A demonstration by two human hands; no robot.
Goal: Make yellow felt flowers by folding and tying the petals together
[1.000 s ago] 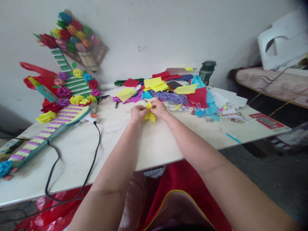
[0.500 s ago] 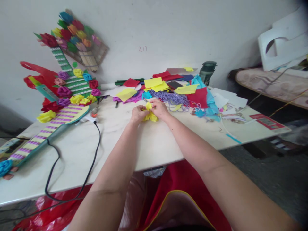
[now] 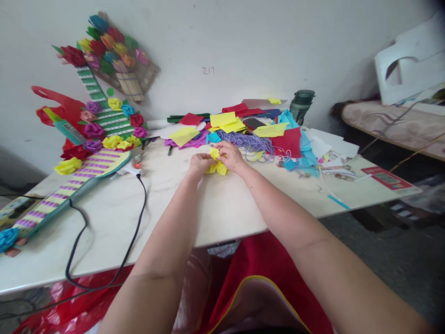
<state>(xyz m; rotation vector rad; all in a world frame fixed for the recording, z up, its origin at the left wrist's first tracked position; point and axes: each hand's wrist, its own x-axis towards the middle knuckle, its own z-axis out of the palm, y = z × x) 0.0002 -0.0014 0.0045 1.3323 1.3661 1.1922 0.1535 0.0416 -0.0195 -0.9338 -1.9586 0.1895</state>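
Both hands meet over the middle of a white table (image 3: pixel 222 208), pinching a small crumpled yellow paper piece (image 3: pixel 217 166). My left hand (image 3: pixel 199 164) grips its left side, and my right hand (image 3: pixel 231 156) grips its top and right side. The paper rests just above the tabletop, partly hidden by my fingers. Behind my hands lies a heap of coloured paper sheets (image 3: pixel 239 127) and a tangle of purple string (image 3: pixel 247 141).
A decorated board with paper flowers (image 3: pixel 100 120) leans against the wall at the left. A black cable (image 3: pixel 132 227) runs across the table's left half. A dark green bottle (image 3: pixel 301 105) stands at the back. A red card (image 3: pixel 388 177) lies at the right edge.
My hands have stayed together on the yellow paper, working it with small finger movements. The view has shifted slightly.
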